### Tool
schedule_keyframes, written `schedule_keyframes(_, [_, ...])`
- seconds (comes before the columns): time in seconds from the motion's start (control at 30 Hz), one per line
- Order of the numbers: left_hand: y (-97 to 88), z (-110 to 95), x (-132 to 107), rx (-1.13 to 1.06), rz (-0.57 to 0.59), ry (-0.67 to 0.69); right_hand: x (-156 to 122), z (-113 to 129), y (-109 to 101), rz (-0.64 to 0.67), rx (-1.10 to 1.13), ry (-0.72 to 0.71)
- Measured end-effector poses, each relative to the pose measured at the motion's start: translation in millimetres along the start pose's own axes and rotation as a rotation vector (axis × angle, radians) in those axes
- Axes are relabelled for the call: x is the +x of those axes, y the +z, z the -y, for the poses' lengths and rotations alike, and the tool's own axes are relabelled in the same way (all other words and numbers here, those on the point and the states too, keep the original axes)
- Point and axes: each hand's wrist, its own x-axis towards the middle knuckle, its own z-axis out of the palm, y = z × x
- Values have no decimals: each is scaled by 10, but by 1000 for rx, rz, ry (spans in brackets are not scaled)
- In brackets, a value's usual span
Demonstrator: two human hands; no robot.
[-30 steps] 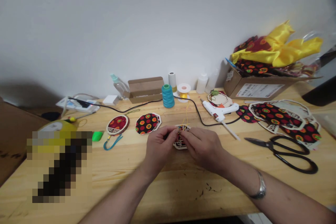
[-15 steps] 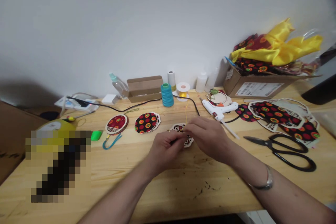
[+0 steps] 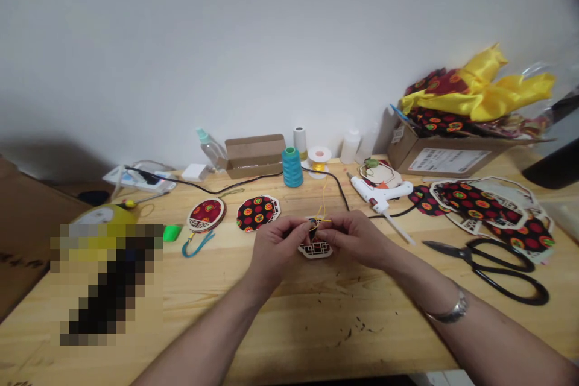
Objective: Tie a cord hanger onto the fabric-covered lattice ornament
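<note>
An octagonal wooden lattice piece (image 3: 315, 251) with dark patterned fabric lies under my fingertips, its upper part mostly covered by them. My left hand (image 3: 281, 244) is closed in a pinch above its left side. Opposite it, my right hand (image 3: 355, 238) pinches too, the fingertips of both nearly meeting. Between them runs a thin yellow cord (image 3: 322, 210), looped at my fingers and leading up toward a spool of yellow cord (image 3: 319, 163). Fingers hide exactly where the cord crosses the lattice piece.
To the left lie a fabric-covered octagon (image 3: 257, 213) and a round ornament (image 3: 206, 215) with a blue loop. A teal thread cone (image 3: 292, 167) stands behind. On the right are a glue gun (image 3: 380, 193), black scissors (image 3: 488, 262), fabric pieces (image 3: 479, 199) and a cardboard box (image 3: 447, 154).
My right hand has come down beside my left, and its fingers now pinch lower. More of the lattice piece's lower edge shows. Yellow cord loops stand up between the hands.
</note>
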Motion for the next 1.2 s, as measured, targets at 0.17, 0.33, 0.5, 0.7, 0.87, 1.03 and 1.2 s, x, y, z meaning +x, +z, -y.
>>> schedule_keyframes(0.17, [9, 4, -3, 10, -44, -22, -34, 60, 38, 24, -43, -24])
schedule_keyframes(0.33, [15, 24, -4, 29, -82, -33, -44, 59, 46, -5, -62, -51])
schedule_keyframes(0.5, [27, 4, -11, 57, -103, -37, -45, 50, 66, -3, -67, -88])
schedule_keyframes(0.7, [31, 21, -14, 94, -111, -31, -64, 49, 79, -18, -156, -148])
schedule_keyframes(0.87, [19, 51, 14, 134, -105, -14, -117, 16, 97, -140, -709, -374])
schedule_keyframes(1.03, [28, 74, 27, 179, -51, 38, -152, 43, 91, -246, -1189, -706])
schedule_keyframes(1.2, [46, 95, 12, 213, 61, 71, -147, 94, 14, -255, -1143, -753])
